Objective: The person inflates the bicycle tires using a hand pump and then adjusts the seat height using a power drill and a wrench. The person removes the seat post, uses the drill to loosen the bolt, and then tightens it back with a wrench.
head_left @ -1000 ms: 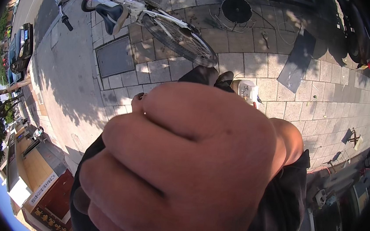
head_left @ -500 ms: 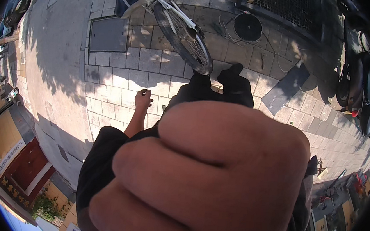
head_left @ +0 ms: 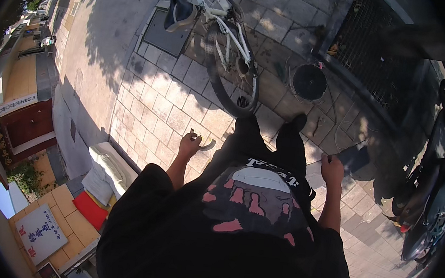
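My left hand (head_left: 190, 145) hangs low on the left above the pale paving, its fingers curled. A curved grey piece (head_left: 209, 144) shows at its fingertips and seems to be gripped there; its kind is unclear. On the other side, my right hand (head_left: 332, 169) is closed in a fist beside a flat dark sheet (head_left: 354, 159) on the ground. Anything inside that fist is hidden. Just beyond my feet stands a bicycle (head_left: 237, 38) with a white frame and a dark saddle (head_left: 181, 9); its tyre almost meets my left shoe in the view.
A round black bucket-like thing (head_left: 309, 82) with loose wire or cord stands ahead to the right. Behind it is a dark metal grate (head_left: 369, 43). Parked two-wheelers (head_left: 434, 173) line the right side. A white bundle (head_left: 104, 173), a red cloth (head_left: 90, 210) and a white sign (head_left: 40, 234) are at left.
A large closed hand that filled the middle in front of the camera is gone from there; my right hand now hangs at my side. The view has turned, and the curved grey piece shows at my left hand.
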The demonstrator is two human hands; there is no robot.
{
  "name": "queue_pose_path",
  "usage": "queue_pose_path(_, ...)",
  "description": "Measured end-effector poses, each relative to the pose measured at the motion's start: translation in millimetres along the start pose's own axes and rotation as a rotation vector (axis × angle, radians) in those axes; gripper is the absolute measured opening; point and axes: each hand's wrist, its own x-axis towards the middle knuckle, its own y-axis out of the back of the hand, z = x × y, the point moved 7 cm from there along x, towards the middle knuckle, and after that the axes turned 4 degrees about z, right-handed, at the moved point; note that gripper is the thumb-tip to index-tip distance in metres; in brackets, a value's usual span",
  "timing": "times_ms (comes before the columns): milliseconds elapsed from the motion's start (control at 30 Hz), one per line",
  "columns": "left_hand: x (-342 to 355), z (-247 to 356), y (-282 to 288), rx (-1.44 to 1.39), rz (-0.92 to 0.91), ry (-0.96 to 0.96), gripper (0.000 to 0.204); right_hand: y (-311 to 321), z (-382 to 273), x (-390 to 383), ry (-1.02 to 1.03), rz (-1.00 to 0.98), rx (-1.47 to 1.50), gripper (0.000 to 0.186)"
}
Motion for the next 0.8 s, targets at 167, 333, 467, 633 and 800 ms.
queue_pose_path(167, -39, 45, -45, 0.092, 0.024, -0.231, 0.056, -26, 144, 14, -0.038, -0.059, -0.07, 0.05)
queue_pose_path(333, -46, 62, -80, 0.106, 0.005, -0.266, 0.055, -56, 232, 56, -0.181, -0.068, 0.053, 0.049)
queue_pose_path(467, -51, 99, -92, 0.244, 0.015, -0.354, 0.055, -32, 215, 26, -0.283, -0.006, 0.392, 0.047)
queue_pose_path(633, -16, 109, -113, 0.151, -0.049, -0.322, 0.059, -45, 225, 4, -0.383, -0.007, 0.475, 0.046)
queue_pose_path(800, -13, 154, -116, 0.125, -0.067, -0.39, 0.061, -83, 241, 4, -0.462, -0.079, 0.53, 0.047)
